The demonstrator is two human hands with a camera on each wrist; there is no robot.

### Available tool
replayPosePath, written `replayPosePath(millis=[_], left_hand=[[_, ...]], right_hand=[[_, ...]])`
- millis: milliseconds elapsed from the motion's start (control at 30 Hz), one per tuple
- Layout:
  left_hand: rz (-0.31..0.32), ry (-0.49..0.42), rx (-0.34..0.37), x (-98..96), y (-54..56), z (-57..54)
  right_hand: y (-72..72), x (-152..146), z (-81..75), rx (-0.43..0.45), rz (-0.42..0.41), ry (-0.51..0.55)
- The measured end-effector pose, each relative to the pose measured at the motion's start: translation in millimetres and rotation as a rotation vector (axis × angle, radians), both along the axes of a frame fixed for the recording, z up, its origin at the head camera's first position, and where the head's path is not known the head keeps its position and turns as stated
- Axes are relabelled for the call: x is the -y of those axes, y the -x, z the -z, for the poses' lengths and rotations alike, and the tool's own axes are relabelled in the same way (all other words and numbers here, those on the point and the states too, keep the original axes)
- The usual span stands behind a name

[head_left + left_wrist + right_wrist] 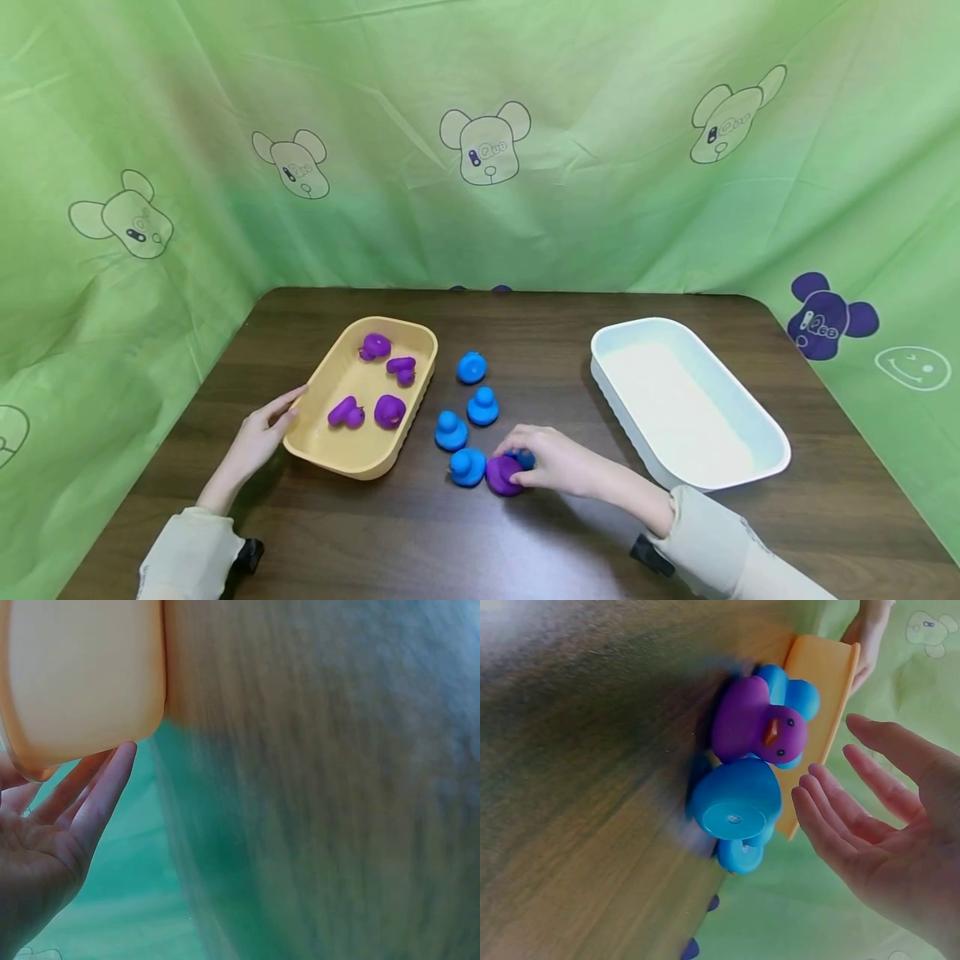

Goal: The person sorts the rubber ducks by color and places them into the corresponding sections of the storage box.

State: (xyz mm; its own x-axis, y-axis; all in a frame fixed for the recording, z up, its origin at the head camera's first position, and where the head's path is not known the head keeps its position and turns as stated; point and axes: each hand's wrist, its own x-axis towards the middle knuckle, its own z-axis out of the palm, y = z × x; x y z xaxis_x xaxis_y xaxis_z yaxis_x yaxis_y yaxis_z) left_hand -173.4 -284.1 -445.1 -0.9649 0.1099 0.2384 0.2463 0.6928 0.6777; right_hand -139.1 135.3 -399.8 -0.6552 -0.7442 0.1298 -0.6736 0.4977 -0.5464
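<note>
A purple toy duck [501, 476] sits on the table beside a blue toy duck [525, 457] partly hidden by my right hand [553, 460]. In the right wrist view, this hand's fingers are spread and apart from the purple duck [739, 716]; a blue duck [735, 799] there shows its underside. At the near left side of the yellow tray [333, 468], my left hand [255, 437] touches the rim with fairly straight fingers. Several purple ducks [389, 412] lie inside that tray. More blue ducks [451, 431] stand in a loose line to its right.
On the right, a white tray [675, 400] stands with its bare bottom showing. The brown wooden table [360, 533] ends at a green curtain [375, 225] printed with bear heads, which hangs behind and along both sides.
</note>
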Motion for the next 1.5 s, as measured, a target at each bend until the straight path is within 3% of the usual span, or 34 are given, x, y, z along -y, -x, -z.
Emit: replayPosePath(millis=[733, 1500], left_hand=[[0.003, -0.013, 0.002, -2.1, -1.6, -1.8], [0.003, -0.011, 0.006, -1.4, -1.7, -0.8]], right_hand=[[-6.4, -1.6, 12.2, -0.052, 0.052, -0.027], [-7.3, 0.7, 20.6, -0.147, 0.044, -0.037]])
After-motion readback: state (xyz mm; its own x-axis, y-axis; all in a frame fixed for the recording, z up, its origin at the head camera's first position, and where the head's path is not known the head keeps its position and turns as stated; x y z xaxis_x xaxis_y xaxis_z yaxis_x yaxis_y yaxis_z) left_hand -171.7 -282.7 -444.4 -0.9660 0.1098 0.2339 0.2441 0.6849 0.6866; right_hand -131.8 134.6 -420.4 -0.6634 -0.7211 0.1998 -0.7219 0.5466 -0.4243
